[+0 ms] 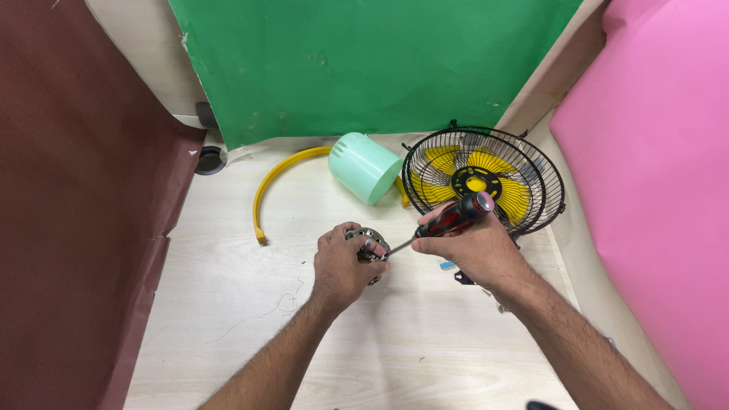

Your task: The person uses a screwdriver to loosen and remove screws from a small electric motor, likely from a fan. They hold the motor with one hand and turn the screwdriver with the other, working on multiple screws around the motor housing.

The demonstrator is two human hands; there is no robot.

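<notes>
My left hand [343, 264] grips a small round metal motor part [370, 241] on the light wooden table [425, 342]. My right hand [472, 247] holds a screwdriver with a red and black handle [458, 214]; its thin shaft slants down-left and its tip meets the motor part between my hands. Just behind my right hand stands a black wire fan guard [486, 181] with yellow blades inside.
A mint green plastic housing [365, 167] lies on its side near the back, with a curved yellow ring piece [266, 193] to its left. Brown, green and pink paper sheets wall the table. A small blue piece [447, 265] lies under my right hand.
</notes>
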